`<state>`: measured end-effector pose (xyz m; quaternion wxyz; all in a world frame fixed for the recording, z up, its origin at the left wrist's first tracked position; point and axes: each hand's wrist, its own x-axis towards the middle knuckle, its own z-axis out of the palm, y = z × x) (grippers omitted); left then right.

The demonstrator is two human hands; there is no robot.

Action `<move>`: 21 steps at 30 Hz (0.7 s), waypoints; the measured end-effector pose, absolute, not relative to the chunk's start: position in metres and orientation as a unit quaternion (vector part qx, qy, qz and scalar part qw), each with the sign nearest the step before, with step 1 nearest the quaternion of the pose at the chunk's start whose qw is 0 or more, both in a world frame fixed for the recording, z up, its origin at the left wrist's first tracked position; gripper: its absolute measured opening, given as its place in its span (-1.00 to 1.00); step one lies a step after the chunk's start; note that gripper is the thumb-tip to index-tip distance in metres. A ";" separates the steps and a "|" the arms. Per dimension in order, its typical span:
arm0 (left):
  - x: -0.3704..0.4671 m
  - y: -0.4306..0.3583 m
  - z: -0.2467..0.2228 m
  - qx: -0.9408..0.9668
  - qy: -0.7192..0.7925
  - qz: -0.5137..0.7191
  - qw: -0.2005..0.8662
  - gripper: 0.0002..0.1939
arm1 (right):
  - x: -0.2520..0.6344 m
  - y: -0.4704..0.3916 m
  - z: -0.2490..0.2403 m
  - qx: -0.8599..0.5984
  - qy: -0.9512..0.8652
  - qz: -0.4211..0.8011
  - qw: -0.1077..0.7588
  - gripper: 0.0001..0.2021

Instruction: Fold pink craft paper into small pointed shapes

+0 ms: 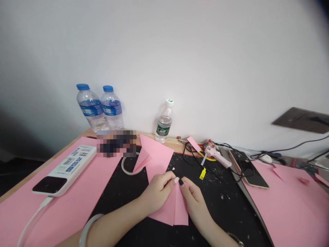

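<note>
The fingers (171, 187) of the left hand (158, 193) and of the right hand (194, 197) are grasping one folded pink paper (167, 213) between them, with the two thumbs close together at its upper end. The paper is just under the thumbs and spreads from there toward the person, above the black mat (221, 209). It is of plain, matt pink colour. A straight line runs down its middle and parts it into two panels: the left panel is wider and slants outward, the right one is narrower. The lower edges are flat and look clean. The upper end is mostly covered by the fingers, so I cannot tell how it is folded there.

Beyond the fingers, a little to the left, lies a second pink paper (159, 158), with a folded flap standing up near a pale ring (125, 168). Farther behind is a small bottle (163, 125) at the back of the bench (176, 142). To the right of the fingers, and beyond them, is a pale pink glue gun (217, 156), with a yellow tag (203, 174) near its nozzle; farther to the right lies a phone (250, 170).
</note>
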<state>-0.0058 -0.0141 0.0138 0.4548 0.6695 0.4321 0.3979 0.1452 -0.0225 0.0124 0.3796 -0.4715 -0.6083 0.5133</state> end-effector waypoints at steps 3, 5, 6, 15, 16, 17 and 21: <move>-0.005 -0.014 0.014 0.672 0.437 0.392 0.451 -0.75 | 0.144 -0.024 0.013 -0.480 -0.610 0.504 0.379 -0.65; -0.005 -0.014 0.014 0.673 0.436 0.391 0.452 -0.74 | 0.145 -0.025 0.012 -0.486 -0.603 0.503 0.384 -0.65; -0.005 -0.014 0.014 0.674 0.434 0.390 0.453 -0.73 | 0.145 -0.025 0.011 -0.488 -0.599 0.503 0.387 -0.65; -0.003 -0.016 0.015 0.697 0.429 0.362 0.446 -0.69 | 0.145 -0.024 0.008 -0.486 -0.602 0.498 0.393 -0.64; -0.003 -0.016 0.014 0.699 0.432 0.364 0.439 -0.69 | 0.145 -0.024 0.009 -0.488 -0.602 0.496 0.392 -0.64; -0.003 -0.016 0.014 0.700 0.435 0.366 0.433 -0.69 | 0.144 -0.024 0.010 -0.489 -0.600 0.497 0.391 -0.64; -0.001 -0.016 0.012 0.693 0.448 0.380 0.418 -0.68 | 0.143 -0.027 0.011 -0.495 -0.594 0.502 0.388 -0.63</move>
